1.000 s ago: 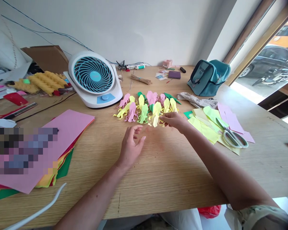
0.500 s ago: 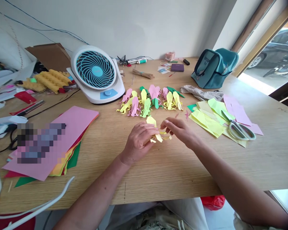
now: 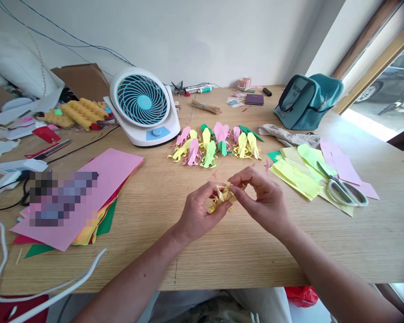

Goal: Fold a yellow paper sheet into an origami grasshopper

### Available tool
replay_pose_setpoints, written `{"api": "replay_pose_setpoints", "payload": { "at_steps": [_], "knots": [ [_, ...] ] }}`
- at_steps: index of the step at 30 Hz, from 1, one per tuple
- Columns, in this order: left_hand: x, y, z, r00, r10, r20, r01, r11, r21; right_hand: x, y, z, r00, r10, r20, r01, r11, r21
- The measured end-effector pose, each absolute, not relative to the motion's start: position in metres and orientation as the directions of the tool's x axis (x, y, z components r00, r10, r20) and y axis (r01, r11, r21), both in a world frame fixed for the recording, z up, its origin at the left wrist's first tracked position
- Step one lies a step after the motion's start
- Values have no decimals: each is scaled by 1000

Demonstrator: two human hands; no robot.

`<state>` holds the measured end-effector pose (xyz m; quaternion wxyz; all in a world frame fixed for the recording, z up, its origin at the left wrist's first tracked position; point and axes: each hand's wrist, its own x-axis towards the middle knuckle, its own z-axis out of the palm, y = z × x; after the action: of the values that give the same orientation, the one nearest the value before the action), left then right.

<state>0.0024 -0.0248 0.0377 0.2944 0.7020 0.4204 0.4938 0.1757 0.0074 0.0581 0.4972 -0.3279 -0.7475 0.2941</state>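
Between my two hands is a pale yellow folded paper figure, partly covered by fingers. My left hand is closed on its left side, thumb below and fingers above. With thumb and forefinger, my right hand pinches the figure's right side. Just beyond them stands a group of similar folded paper figures in pink, yellow and green. Their thin paper legs stick out at the sides.
Coloured paper sheets are stacked at the left, with a blurred item on top. A white fan stands behind. Scissors lie on cut paper pieces at the right. A teal bag sits at the back right.
The paper figure has been lifted and turned, its inner folds now showing. My right hand has closed in and now pinches it. The view has shifted slightly.
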Motion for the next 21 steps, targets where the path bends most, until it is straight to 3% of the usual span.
{"api": "replay_pose_setpoints", "payload": {
  "at_steps": [9,11,15,21],
  "knots": [
    [7,-26,31,108,921,374,317,-388,865,179,7,60,-352,678,645,262,733,-627],
    [7,-26,30,112,918,379,329,-394,858,180,8,60,-347,729,590,210,673,-709],
    [6,-25,28,130,891,435,393,-449,802,182,13,59,-353,864,359,72,408,-910],
    [5,-23,23,164,813,558,428,-568,703,185,16,56,-415,875,248,-44,253,-966]
  ]
}}
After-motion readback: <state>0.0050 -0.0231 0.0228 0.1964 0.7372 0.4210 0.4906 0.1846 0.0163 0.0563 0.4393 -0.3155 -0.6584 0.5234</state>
